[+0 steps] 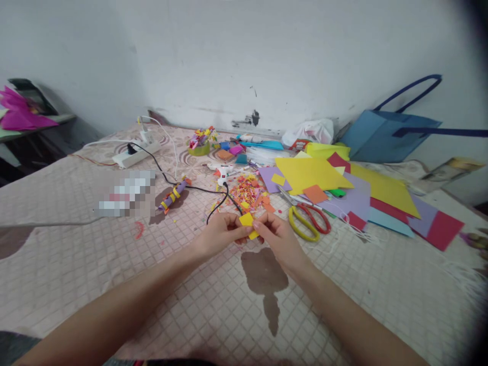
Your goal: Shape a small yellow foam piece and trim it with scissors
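Note:
A small yellow paper piece [246,219] is pinched between my two hands above the front middle of the table. My left hand [221,234] grips its left side with thumb and fingers closed. On the other side my right hand [280,236] pinches it the same way. Just beyond my fingers lies a heap of tiny colourful paper scraps [247,192]. Scissors [305,218] with one yellow and one red handle rest to the right of my right hand. Behind the scraps is a white hot glue gun [222,173] with a black cord.
Coloured sheets [312,173] spread over the right side, with white string [354,229] near them. A purple and yellow paper roll [173,195] and a power strip [137,155] lie left. A blue bag [385,134] stands at the back right; a green-rimmed container [200,149] stands behind.

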Available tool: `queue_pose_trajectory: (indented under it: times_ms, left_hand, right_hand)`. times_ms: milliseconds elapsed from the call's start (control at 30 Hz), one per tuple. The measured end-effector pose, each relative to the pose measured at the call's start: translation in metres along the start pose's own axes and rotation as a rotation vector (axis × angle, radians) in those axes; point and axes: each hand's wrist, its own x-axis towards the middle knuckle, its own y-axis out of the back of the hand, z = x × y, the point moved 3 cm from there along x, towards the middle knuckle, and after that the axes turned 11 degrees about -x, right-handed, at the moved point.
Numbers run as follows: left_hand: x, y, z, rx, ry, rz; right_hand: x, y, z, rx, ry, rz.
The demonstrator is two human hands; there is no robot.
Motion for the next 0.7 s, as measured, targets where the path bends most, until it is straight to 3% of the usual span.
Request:
queue_pose_trajectory:
  times_ms: [233, 467, 700]
  left_hand:
    - [-0.002, -0.006, -0.002, 0.037, 0.053, -0.079]
    - [-0.002, -0.007, -0.004, 0.015, 0.038, -0.087]
    - [0.000, 0.003, 0.003, -0.076, -0.050, 0.051]
  right_hand:
    - [0.000, -0.002, 0.000, 0.044, -0.017, 0.051]
    - [-0.001, -0.004, 0.002, 0.093, -0.023, 0.080]
    - [0.000, -0.006, 0.003, 0.153, -0.062, 0.071]
